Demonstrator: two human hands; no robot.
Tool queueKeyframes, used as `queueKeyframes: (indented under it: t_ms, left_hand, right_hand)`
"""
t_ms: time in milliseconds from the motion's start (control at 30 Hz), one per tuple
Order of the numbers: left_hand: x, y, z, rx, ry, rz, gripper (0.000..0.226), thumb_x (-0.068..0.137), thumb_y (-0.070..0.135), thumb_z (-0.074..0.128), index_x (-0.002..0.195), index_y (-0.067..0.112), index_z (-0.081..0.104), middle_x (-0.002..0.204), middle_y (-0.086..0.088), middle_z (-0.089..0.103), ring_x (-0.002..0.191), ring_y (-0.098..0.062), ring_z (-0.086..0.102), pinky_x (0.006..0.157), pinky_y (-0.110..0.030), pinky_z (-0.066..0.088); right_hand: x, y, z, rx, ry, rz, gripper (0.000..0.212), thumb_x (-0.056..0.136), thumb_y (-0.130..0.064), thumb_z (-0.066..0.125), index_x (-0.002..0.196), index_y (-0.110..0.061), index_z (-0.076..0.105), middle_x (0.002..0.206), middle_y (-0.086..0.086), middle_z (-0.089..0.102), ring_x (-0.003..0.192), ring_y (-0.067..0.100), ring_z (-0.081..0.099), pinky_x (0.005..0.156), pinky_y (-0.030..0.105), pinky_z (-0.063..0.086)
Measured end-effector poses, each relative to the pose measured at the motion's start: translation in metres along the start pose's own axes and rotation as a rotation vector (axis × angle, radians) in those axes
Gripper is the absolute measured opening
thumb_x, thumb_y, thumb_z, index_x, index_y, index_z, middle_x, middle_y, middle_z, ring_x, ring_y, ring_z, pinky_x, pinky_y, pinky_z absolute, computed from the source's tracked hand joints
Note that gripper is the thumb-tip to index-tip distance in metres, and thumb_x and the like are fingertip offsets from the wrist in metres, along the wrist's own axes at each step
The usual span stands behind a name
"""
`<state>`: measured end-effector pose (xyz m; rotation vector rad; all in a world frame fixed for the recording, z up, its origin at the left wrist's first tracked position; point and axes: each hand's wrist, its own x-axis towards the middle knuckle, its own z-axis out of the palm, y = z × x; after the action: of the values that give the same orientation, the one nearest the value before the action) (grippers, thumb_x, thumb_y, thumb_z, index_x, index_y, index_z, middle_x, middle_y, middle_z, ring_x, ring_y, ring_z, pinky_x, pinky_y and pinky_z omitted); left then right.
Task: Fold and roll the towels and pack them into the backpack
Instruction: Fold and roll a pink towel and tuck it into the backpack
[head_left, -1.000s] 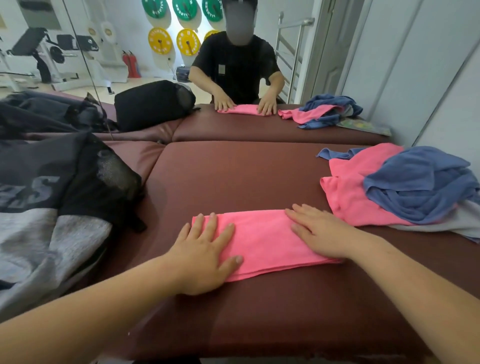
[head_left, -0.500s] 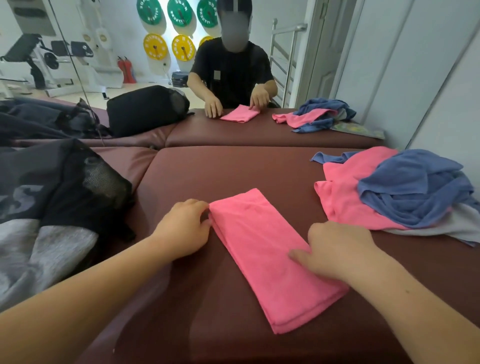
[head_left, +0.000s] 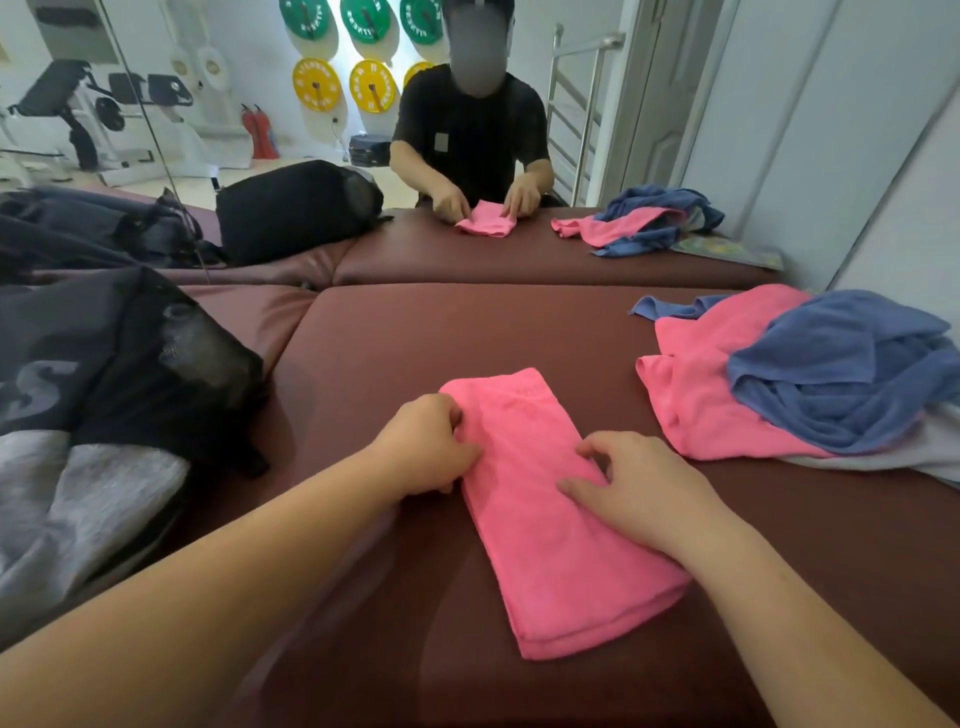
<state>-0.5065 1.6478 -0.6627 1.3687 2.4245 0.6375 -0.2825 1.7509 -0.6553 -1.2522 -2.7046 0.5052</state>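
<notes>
**Towel swung end-on, ready to roll**

At the left of the frame lies the black-and-grey mesh backpack (head_left: 130, 364). At centre, the left hand (head_left: 426, 447) has its fingers curled and pinches the near-left edge of the folded pink terry towel (head_left: 545, 545). A second ago the towel lay crosswise under flat palms; it now points away. The right hand (head_left: 639, 488) rests bent fingers on the towel, though I cannot tell whether they pinch it. Rolling looks next.
</notes>
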Motion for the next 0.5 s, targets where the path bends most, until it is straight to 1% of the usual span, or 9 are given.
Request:
queueKeyframes:
  t_ms: [67,100,167,233,267,333,400,467,500]
  left_hand:
    - [0.016,0.005,0.005,-0.032,0.089,0.011,0.028,0.086,0.025,0.067,0.106,0.004,0.068,0.091,-0.010,0.075,0.088,-0.028,0.071,0.081,-0.037,0.056]
    - [0.023,0.005,0.006,-0.060,0.134,0.010,0.029,0.087,0.024,0.068,0.111,0.007,0.069,0.100,-0.009,0.074,0.096,-0.030,0.069,0.085,-0.035,0.054]
    - [0.035,0.006,0.005,-0.137,0.207,0.004,0.028,0.089,0.022,0.068,0.116,0.013,0.067,0.101,-0.005,0.073,0.098,-0.028,0.067,0.086,-0.032,0.051]
    - [0.032,0.005,0.003,-0.139,0.263,0.053,0.025,0.090,0.021,0.068,0.115,0.015,0.067,0.097,0.001,0.070,0.090,-0.022,0.065,0.083,-0.030,0.049]
    - [0.023,0.005,0.003,-0.098,0.287,0.125,0.024,0.089,0.020,0.070,0.113,0.016,0.068,0.096,0.003,0.068,0.086,-0.019,0.062,0.081,-0.029,0.048]
    - [-0.008,0.007,0.002,-0.036,0.276,0.331,0.018,0.087,0.022,0.073,0.105,0.020,0.072,0.094,0.006,0.065,0.079,-0.012,0.060,0.079,-0.030,0.050]
    - [-0.048,0.007,0.004,-0.047,0.152,0.535,0.009,0.085,0.030,0.074,0.092,0.025,0.073,0.091,0.011,0.062,0.076,-0.005,0.059,0.074,-0.027,0.052]
    - [-0.081,0.005,0.006,-0.016,-0.003,0.656,0.016,0.085,0.042,0.073,0.090,0.026,0.073,0.094,0.013,0.060,0.081,-0.004,0.059,0.075,-0.022,0.051]
    - [-0.090,0.003,0.008,0.034,-0.051,0.684,0.023,0.086,0.049,0.072,0.092,0.027,0.072,0.096,0.013,0.060,0.085,-0.004,0.058,0.077,-0.021,0.050]
  right_hand:
    - [-0.002,0.003,0.007,0.078,0.117,0.001,0.048,0.088,-0.054,0.067,0.130,-0.030,0.064,0.108,-0.009,0.065,0.104,0.018,0.063,0.087,0.038,0.053]
    - [-0.003,0.005,0.008,0.100,0.176,-0.005,0.045,0.089,-0.052,0.067,0.129,-0.031,0.064,0.103,-0.010,0.063,0.100,0.017,0.062,0.085,0.038,0.054]
    - [-0.006,0.010,0.008,0.130,0.273,-0.062,0.036,0.088,-0.047,0.070,0.121,-0.032,0.066,0.097,-0.013,0.055,0.093,0.014,0.061,0.082,0.040,0.054]
    - [-0.014,0.014,0.002,0.189,0.302,-0.186,0.020,0.083,-0.043,0.072,0.100,-0.033,0.069,0.090,-0.014,0.052,0.082,0.009,0.059,0.075,0.038,0.053]
    - [-0.019,0.016,0.000,0.205,0.272,-0.254,0.015,0.080,-0.045,0.072,0.088,-0.032,0.068,0.086,-0.014,0.054,0.078,0.007,0.058,0.072,0.037,0.053]
    - [-0.031,0.016,-0.004,0.230,0.147,-0.360,0.016,0.077,-0.043,0.075,0.076,-0.029,0.067,0.079,-0.012,0.057,0.074,0.010,0.060,0.068,0.034,0.052]
    - [-0.041,0.013,-0.005,0.258,0.022,-0.424,0.018,0.075,-0.039,0.082,0.073,-0.027,0.069,0.076,-0.010,0.059,0.072,0.013,0.060,0.065,0.026,0.049]
    - [-0.044,0.011,-0.003,0.223,-0.048,-0.467,0.020,0.075,-0.042,0.084,0.074,-0.026,0.070,0.075,-0.010,0.059,0.073,0.011,0.059,0.064,0.016,0.042]
    - [-0.045,0.010,-0.002,0.190,-0.062,-0.476,0.022,0.075,-0.044,0.084,0.075,-0.026,0.070,0.076,-0.010,0.059,0.075,0.009,0.058,0.065,0.013,0.040]
